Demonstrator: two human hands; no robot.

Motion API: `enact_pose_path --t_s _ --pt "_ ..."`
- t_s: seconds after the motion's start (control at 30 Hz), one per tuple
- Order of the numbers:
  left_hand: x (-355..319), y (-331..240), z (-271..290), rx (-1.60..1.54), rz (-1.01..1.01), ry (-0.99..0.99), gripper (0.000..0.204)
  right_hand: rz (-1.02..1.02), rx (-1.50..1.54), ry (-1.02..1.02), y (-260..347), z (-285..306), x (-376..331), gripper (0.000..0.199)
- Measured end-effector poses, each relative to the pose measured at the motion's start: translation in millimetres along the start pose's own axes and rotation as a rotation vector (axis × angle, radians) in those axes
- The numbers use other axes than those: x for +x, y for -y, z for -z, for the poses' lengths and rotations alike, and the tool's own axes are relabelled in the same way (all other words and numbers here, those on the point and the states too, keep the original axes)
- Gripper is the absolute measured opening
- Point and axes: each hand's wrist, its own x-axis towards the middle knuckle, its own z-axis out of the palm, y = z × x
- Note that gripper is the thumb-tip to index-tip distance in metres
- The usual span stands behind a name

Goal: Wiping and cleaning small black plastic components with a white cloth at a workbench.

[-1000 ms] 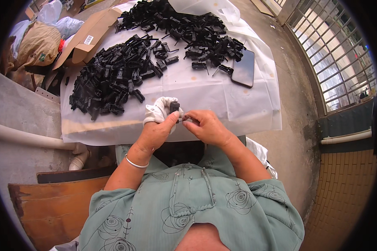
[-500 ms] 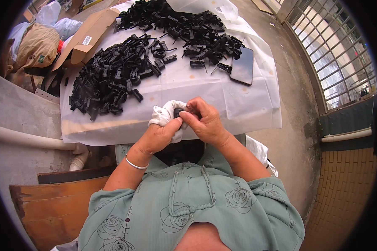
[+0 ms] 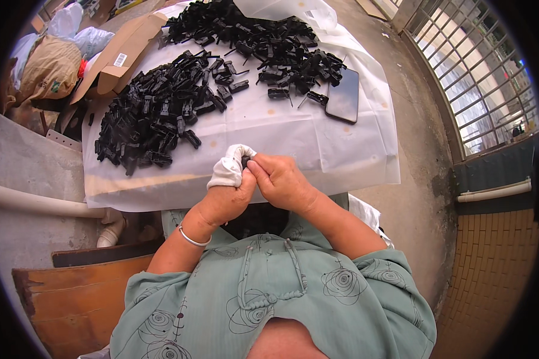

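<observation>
My left hand, with white cloth like a glove over its fingers, is closed around a small black plastic part. Only a bit of that part shows. My bare right hand presses against it from the other side, fingers curled and thumb beside the left thumb. Both hands meet just over the near edge of the sheet-covered table. Beyond them lies a heap of black plastic parts at the left, and a second heap farther back, where some pieces have thin stems.
A dark-screened phone lies by the right side of the table. An open cardboard box leans at the far left, near stuffed bags. A pale pipe runs along the left wall; a barred window is at the right.
My right hand has gone from a raised, loose pinch to fingers curled down against the left hand. Both hands have shifted slightly left, and the black part is more covered.
</observation>
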Motion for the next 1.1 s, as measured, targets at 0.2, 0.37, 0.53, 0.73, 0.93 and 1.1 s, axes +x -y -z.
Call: enact_pose_path --t_s 0.2,0.37,0.53,0.73,0.93,1.1 --pt "-3 1 0 0.021 0.004 0.005 0.022 -0.035 0.076 -0.072 -5 -10 -3 0.019" --pt "2 -7 14 0.041 0.088 0.226 0.026 -0.069 0.042 0.031 -20 19 8 0.021" --pt "-1 -7 24 0.222 -0.008 0.429 0.034 -0.143 -0.669 -0.297 -55 53 55 0.019" --pt "3 13 17 0.062 0.135 0.099 0.035 -0.084 -0.79 -0.257 -82 40 53 0.016" --pt "8 15 11 0.326 -0.167 -0.132 0.041 -0.009 -0.401 -0.289 -47 34 15 0.011" --pt "15 -17 11 0.3 -0.331 -0.01 0.037 -0.138 -0.085 -0.133 -21 47 3 0.015"
